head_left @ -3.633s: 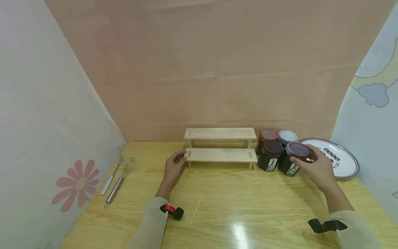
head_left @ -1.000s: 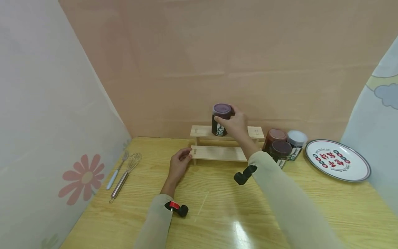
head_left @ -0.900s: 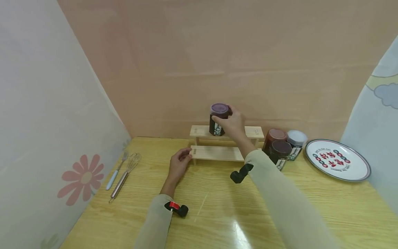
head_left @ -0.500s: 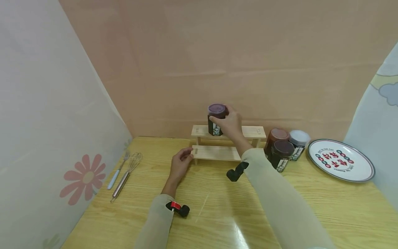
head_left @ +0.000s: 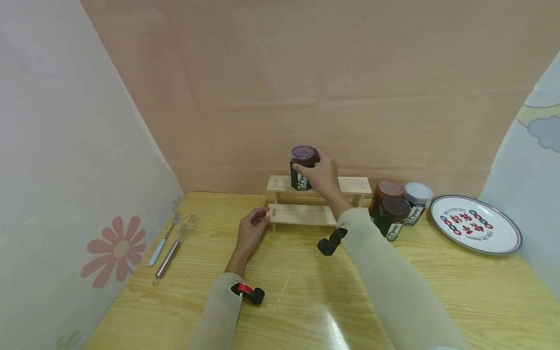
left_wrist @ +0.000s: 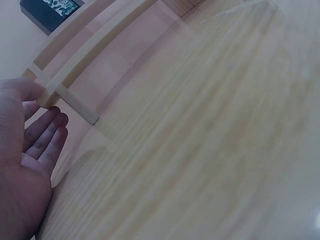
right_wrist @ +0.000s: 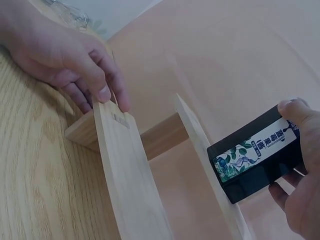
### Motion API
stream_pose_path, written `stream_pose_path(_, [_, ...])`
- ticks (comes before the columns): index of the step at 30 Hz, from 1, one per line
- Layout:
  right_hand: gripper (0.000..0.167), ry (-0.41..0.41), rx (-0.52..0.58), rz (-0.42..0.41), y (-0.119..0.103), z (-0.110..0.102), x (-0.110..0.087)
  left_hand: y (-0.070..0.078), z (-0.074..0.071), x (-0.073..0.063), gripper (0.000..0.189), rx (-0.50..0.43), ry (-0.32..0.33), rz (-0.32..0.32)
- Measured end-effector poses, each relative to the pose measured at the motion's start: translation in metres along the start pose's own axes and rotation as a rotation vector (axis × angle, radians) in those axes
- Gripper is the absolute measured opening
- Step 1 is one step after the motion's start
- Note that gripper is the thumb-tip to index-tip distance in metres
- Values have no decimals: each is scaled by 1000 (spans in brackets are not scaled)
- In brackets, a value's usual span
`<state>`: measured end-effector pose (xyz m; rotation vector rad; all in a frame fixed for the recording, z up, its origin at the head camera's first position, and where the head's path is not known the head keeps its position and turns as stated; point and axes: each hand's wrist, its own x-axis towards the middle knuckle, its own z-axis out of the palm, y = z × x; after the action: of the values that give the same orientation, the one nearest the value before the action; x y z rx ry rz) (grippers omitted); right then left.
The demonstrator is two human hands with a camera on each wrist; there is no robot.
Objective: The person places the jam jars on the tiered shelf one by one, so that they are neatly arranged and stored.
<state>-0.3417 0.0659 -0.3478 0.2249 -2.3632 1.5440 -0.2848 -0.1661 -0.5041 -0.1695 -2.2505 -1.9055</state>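
A two-tier wooden shelf point(head_left: 302, 214) stands against the back wall. My left hand point(head_left: 251, 228) pinches the left end of its lower board, thumb and fingertips on the board's edge in the right wrist view. On the upper board, left of its middle, is an upright dark jam jar point(head_left: 300, 176) with a purple lid. My right hand point(head_left: 324, 174) grips it around the lid, thumb in front and fingers behind. In the right wrist view the labelled jar point(right_wrist: 255, 152) has its base right at the upper board. My right forearm hides part of the lower board's right end.
Right of the shelf stand three more jars: one with a reddish lid point(head_left: 389, 188), one with a white lid point(head_left: 417, 192) and a dark one point(head_left: 393, 214). Beyond them lies an oval plate point(head_left: 474, 243). A fork point(head_left: 164, 240) and a whisk point(head_left: 175, 250) lie at the left.
My right hand has carried the purple-lidded jar from the group at the right onto the upper board, then shifted it slightly left. The left hand has stayed at the shelf's end.
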Motion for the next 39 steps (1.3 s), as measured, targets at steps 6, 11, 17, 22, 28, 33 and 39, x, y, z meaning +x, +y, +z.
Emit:
stream_pose_path(6, [79,-60,14,23,0,-8,-3,-1,-3,-4,28,-23,0,-24])
stream_pose_path(11, [82,-58,14,56,6,-42,-3,-1,-1,-3,28,-17,1,-12])
stream_pose_path(17, [77,-43,-19,52,21,-94,-5,-3,-5,1,28,4,17,-10])
stream_pose_path(22, [84,-28,-90,72,38,-132,-16,-3,-12,1,27,4,17,-25])
stream_pose_path(28, [84,9,-156,90,65,-170,-27,-3,-17,1,27,6,18,-34])
stream_pose_path(33, [83,37,-189,122,85,-191,-37,-4,-22,-4,26,21,46,-43])
stream_pose_path(39, [81,57,-211,142,107,-210,-50,-5,-25,-6,27,28,51,-25])
